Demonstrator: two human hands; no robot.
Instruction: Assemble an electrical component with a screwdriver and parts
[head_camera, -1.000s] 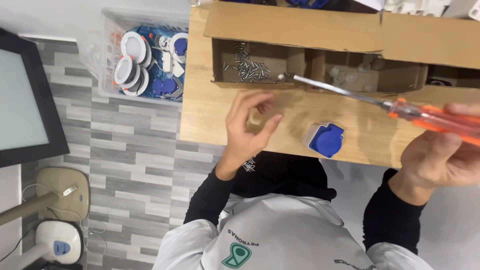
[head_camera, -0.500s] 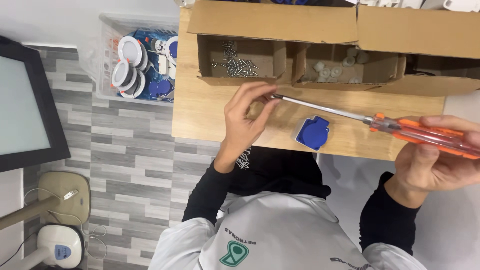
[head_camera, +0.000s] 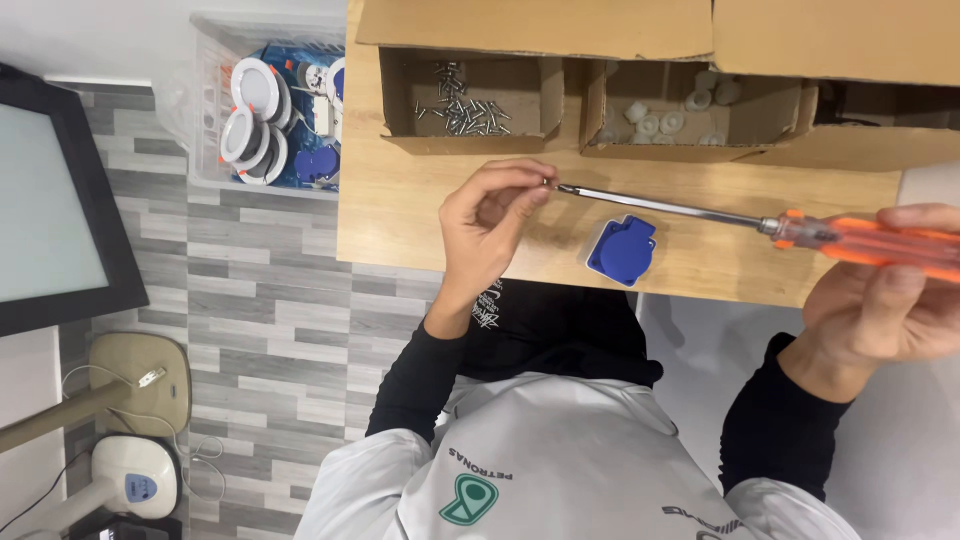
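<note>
A long screwdriver (head_camera: 760, 225) with an orange handle is held level above the wooden table (head_camera: 400, 215) by the right hand (head_camera: 885, 305), while its metal tip is met by the pinched fingertips of the left hand (head_camera: 490, 215), where something too small to identify is gripped. A blue socket (head_camera: 621, 249) is seen lying on the table just below the shaft. Behind it, loose screws (head_camera: 462, 105) are kept in one cardboard box (head_camera: 400, 100) and white round parts (head_camera: 665, 118) in the next, and a clear bin (head_camera: 205, 120) of round white fittings is set beside the table.
</note>
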